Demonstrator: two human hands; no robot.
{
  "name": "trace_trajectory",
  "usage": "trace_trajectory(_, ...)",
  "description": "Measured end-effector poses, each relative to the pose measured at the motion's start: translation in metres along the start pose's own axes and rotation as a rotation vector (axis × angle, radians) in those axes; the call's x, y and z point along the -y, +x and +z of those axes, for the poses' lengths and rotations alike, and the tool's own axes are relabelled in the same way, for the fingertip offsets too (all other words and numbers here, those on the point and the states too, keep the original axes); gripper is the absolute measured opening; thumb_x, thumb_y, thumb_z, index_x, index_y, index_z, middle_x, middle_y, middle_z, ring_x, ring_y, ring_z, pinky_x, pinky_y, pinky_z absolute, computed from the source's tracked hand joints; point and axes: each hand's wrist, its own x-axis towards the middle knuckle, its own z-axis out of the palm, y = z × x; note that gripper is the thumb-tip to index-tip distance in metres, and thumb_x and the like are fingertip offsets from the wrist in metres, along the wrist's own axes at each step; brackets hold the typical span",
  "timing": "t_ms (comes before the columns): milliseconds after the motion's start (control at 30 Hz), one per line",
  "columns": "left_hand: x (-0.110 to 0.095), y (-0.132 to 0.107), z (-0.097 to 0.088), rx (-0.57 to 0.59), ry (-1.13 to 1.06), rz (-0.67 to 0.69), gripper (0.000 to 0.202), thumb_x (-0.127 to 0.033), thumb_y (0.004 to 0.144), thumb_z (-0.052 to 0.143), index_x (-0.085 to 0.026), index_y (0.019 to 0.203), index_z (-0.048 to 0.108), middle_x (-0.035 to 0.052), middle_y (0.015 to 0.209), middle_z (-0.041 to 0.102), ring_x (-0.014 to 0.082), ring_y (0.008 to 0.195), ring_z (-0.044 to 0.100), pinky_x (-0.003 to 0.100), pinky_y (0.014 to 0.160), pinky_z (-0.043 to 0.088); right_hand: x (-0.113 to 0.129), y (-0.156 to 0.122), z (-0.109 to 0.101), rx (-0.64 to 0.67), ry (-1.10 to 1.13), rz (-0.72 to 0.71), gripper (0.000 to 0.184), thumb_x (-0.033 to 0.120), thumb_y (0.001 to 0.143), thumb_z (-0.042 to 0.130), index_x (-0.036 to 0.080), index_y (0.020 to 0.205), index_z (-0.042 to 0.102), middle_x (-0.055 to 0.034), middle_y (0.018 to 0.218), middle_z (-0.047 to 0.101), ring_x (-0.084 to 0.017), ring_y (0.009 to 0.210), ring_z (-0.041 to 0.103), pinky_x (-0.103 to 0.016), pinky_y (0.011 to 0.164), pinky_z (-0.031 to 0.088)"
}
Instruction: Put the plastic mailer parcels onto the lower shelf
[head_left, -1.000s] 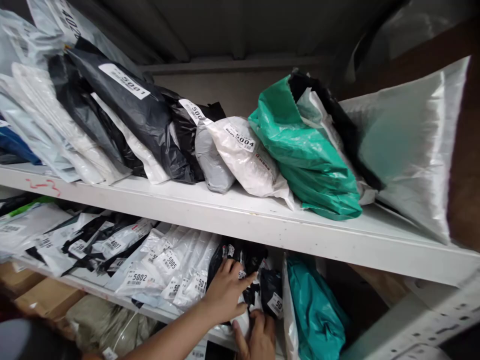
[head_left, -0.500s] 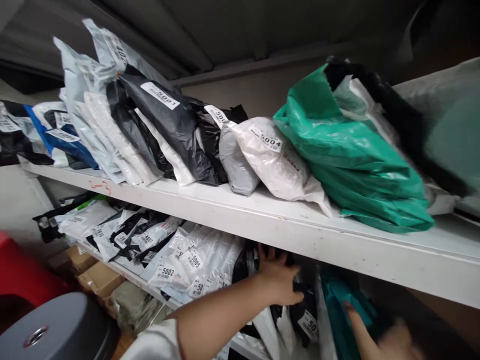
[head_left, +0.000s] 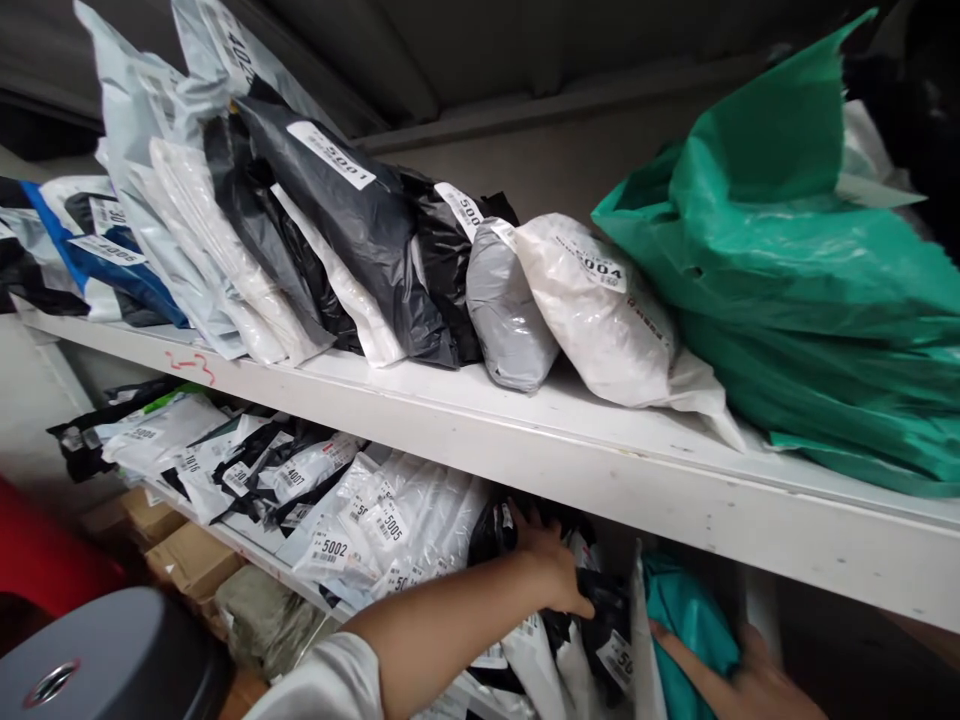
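Note:
My left hand [head_left: 551, 562] reaches over the lower shelf with its fingers spread against a black mailing bag [head_left: 489, 532]. Its fingertips partly disappear among the dark packages. Just below its thumb stands another black bag [head_left: 611, 615] with a white number label. Low on the right, my right hand [head_left: 739, 685] spans a teal mailing bag [head_left: 694, 615], fingers on both sides of it. A pale package edge [head_left: 641, 610] lies along the teal bag's left side.
Above, the white upper shelf [head_left: 480, 430] carries a big green bag [head_left: 810, 300], a white 5004 parcel [head_left: 600, 320] and several labelled mailers. White 5005 packets [head_left: 390, 525] lie on the lower shelf. At lower left are a grey round-lidded object [head_left: 97, 650] and cardboard boxes [head_left: 191, 560].
The right hand, blurred beside the teal bag before, is now around it. My left hand stays among the black bags. The view has moved closer, with the upper-shelf parcels appearing larger.

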Motion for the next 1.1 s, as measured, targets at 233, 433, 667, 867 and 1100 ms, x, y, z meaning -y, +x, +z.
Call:
trace_trajectory(233,0.020,-0.009,0.002,-0.081,-0.075,-0.015,0.069,-0.062,0.070,0.054,-0.022,0.125,0.061,0.0146,0.152,0.035,0.0454,0.142,0.016,0.073,0.108,0.006,0.056,-0.033,0.000,0.063,-0.128,0.119,0.087,0.067,0.081,0.035,-0.001,0.135,0.030,-0.0316,0.132,0.048,-0.044,0.117,0.054,-0.051,0.099,0.043)
trace_trajectory(433,0.010,-0.017,0.000,-0.268,-0.075,0.041,0.085,-0.054,0.066,0.064,-0.014,0.139,0.045,0.0230,0.154,0.024,0.0420,0.145,0.004,0.071,0.109,-0.003,0.029,-0.034,-0.014,0.057,0.137,0.085,0.096,0.074,0.075,0.047,0.007,0.141,0.027,-0.0249,0.140,0.043,-0.037,0.131,0.044,-0.047,0.107,0.036)
trace_trajectory(667,-0.020,-0.074,0.037,-0.377,-0.004,0.273,0.079,-0.054,0.079,0.057,-0.007,0.140,0.041,0.0208,0.151,0.033,0.0363,0.144,0.017,0.066,0.115,0.006,0.022,-0.037,-0.020,-0.083,0.206,0.017,0.092,0.068,0.077,0.052,0.001,0.139,0.035,-0.0273,0.136,0.047,-0.040,0.128,0.045,-0.048,0.107,0.038)
trace_trajectory(867,-0.001,-0.077,0.062,-0.766,0.194,0.302,0.052,-0.044,0.086,0.053,-0.026,0.135,0.051,0.0137,0.149,0.039,0.0403,0.139,0.031,0.070,0.104,0.034,0.011,-0.070,-0.015,-0.417,0.248,-0.351,0.070,0.053,0.089,0.047,0.006,0.139,0.036,-0.0221,0.141,0.043,-0.035,0.135,0.035,-0.053,0.112,0.033)
trace_trajectory(1100,-0.015,-0.125,0.086,-0.613,0.056,0.695,0.066,-0.052,0.085,0.048,-0.036,0.147,0.029,0.0019,0.152,0.036,0.0254,0.131,0.047,0.038,0.097,0.053,-0.067,-0.217,0.031,-0.262,0.197,-0.630,0.055,0.043,0.084,0.058,0.047,0.136,0.040,0.0008,0.141,0.048,-0.027,0.129,0.048,-0.050,0.100,0.052)
